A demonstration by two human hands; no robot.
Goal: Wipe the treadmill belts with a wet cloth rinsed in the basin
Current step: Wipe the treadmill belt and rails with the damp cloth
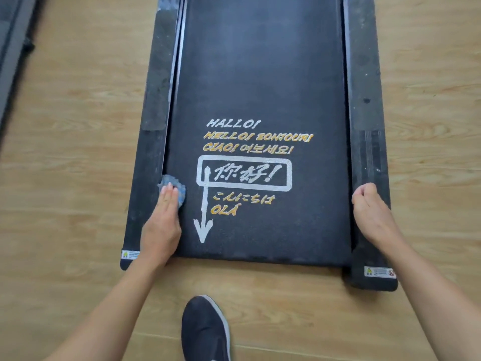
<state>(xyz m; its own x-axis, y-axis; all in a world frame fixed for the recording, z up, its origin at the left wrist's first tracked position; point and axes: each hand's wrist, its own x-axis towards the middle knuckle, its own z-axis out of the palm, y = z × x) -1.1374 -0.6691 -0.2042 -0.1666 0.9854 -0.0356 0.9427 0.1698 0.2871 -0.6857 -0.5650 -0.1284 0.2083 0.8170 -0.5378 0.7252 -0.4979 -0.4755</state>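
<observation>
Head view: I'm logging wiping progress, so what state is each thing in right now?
treadmill belt: lying flat; wetness unclear.
blue cloth: bunched at the belt's left edge, under the left hand.
left hand: fingers straight, pressing the cloth.
right hand: fingers curled, empty, resting on the right side rail.
shoe: planted on the wooden floor.

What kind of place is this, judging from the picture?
Probably a gym or home exercise room: a treadmill with greetings printed on its belt stands on a wood-pattern floor, and part of another dark frame, perhaps a second machine, shows at far left.
</observation>
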